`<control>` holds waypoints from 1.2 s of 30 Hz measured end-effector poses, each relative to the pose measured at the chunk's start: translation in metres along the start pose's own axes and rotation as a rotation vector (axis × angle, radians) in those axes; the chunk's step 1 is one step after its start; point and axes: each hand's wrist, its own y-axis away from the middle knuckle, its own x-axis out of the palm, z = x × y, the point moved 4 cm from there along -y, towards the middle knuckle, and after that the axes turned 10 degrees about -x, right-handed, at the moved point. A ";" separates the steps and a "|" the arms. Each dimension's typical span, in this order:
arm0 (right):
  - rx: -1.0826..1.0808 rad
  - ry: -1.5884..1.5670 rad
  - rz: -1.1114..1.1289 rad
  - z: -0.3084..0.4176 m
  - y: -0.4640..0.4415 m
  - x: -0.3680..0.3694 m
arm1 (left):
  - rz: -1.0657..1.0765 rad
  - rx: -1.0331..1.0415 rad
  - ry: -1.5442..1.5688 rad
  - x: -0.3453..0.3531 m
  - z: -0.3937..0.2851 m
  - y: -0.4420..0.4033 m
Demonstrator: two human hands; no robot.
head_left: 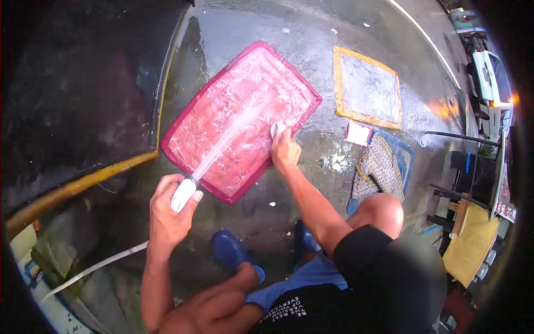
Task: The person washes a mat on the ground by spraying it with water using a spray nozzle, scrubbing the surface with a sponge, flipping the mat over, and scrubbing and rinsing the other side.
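My left hand [172, 209] is wrapped round a white hose nozzle [184, 193], and a jet of water [225, 142] shoots from it across a pink-red mat [222, 103]. The mat lies flat on the wet ground and has a darker red border. Over the mat's right part, my right hand [286, 151] is closed on a small white object [277, 129]; fingers cover much of it, so its kind is unclear. A white hose [94, 267] runs from the left toward my left hand.
A grey mat with a yellow border [368, 89] lies at the upper right. Below it are a red-and-white packet [359, 133], a patterned cloth [381, 167] and a blue-edged mat [409, 158]. A yellow-edged dark panel [83, 72] fills the left. A white vehicle [489, 83] stands far right.
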 end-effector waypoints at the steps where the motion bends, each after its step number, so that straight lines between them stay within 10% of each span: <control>1: -0.025 0.017 -0.008 -0.011 -0.004 0.004 | -0.001 0.013 -0.018 0.000 0.000 -0.002; 7: 0.250 0.093 -0.156 -0.090 -0.188 0.007 | -0.008 0.004 -0.007 -0.015 0.009 0.010; 12: 0.112 0.026 -0.101 0.026 -0.195 0.004 | -0.018 -0.047 0.016 -0.016 0.010 0.007; 20: -0.292 -0.272 -0.074 0.086 -0.211 -0.006 | -0.019 -0.037 -0.011 -0.011 0.008 -0.005; 23: -0.780 0.414 -0.497 -0.018 -0.172 0.012 | -0.069 -0.022 0.019 -0.019 0.014 -0.006; 26: 0.041 0.027 -0.079 -0.031 -0.165 0.002 | -0.080 -0.025 0.036 -0.021 0.018 -0.006; 28: 0.109 -0.215 -0.135 0.032 -0.155 -0.001 | -0.069 -0.018 0.029 -0.018 0.016 -0.006; 29: -0.263 -0.063 -0.051 0.051 -0.169 0.056 | -0.068 -0.006 0.022 -0.018 0.014 -0.009; 32: -0.456 -0.409 0.389 0.174 -0.070 0.066 | -0.069 0.010 0.007 -0.016 0.008 -0.012; 36: -0.908 -0.348 0.397 0.194 0.083 0.034 | -0.080 0.043 0.002 -0.018 0.003 -0.022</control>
